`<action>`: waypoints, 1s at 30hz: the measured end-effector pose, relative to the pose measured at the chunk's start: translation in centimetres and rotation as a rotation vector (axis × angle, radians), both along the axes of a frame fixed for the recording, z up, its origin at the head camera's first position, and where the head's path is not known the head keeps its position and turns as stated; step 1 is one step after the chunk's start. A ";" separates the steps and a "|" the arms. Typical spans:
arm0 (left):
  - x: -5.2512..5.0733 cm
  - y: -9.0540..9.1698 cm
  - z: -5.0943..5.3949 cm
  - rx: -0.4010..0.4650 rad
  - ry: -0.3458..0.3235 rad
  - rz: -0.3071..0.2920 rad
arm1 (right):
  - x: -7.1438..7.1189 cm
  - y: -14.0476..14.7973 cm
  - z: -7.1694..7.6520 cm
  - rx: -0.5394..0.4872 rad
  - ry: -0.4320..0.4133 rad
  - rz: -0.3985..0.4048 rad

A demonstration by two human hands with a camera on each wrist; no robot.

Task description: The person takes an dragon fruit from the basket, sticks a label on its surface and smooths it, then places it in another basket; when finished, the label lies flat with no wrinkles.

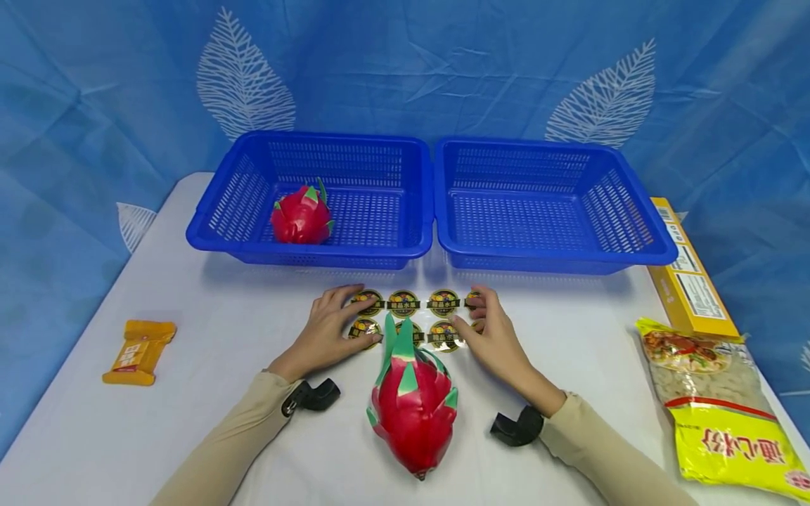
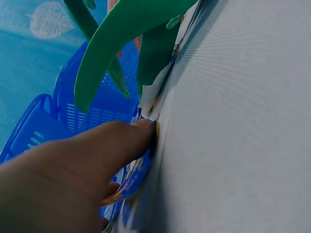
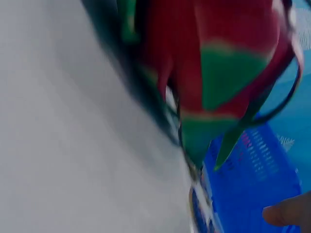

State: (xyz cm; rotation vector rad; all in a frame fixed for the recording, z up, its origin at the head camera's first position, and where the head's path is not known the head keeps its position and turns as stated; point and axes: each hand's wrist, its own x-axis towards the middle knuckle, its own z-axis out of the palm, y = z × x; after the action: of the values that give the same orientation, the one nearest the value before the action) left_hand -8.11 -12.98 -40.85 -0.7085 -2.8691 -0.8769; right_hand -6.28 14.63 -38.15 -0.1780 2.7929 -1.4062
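Note:
A clear sheet of round black-and-gold stickers lies flat on the table. At its left side, my left hand rests with fingers spread and the thumb on the sheet; the left wrist view shows that thumb close up. On the opposite side, my right hand reaches over the sheet with loosely bent fingers. Contact there is hard to make out. Between my forearms lies a toy dragon fruit, red with green leaves, its leaf tips covering part of the lower stickers. It also fills the upper right wrist view.
Two blue plastic baskets stand side by side behind the stickers. The left basket holds another dragon fruit; the right basket is bare. An orange packet lies left. A yellow box and a pasta bag lie right.

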 end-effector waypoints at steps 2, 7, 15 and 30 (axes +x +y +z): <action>0.0 0.0 0.0 -0.001 -0.002 -0.002 | -0.9 -0.1 -0.2 0.006 0.008 -0.015; -0.1 0.0 0.0 0.002 -0.009 0.000 | -2.5 -0.5 -0.4 0.051 0.017 -0.042; -0.3 0.1 0.0 0.005 0.012 -0.006 | -4.0 -1.0 -0.3 0.184 -0.047 -0.055; -0.2 -0.1 0.0 -0.017 -0.041 0.006 | -3.7 -1.1 -0.4 0.157 0.019 -0.004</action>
State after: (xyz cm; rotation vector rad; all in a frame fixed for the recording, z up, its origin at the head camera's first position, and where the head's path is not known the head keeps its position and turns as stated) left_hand -8.34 -13.05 -40.88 -0.6910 -2.9165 -0.8773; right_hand -9.94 13.58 -38.56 -0.1843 2.9045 -1.1849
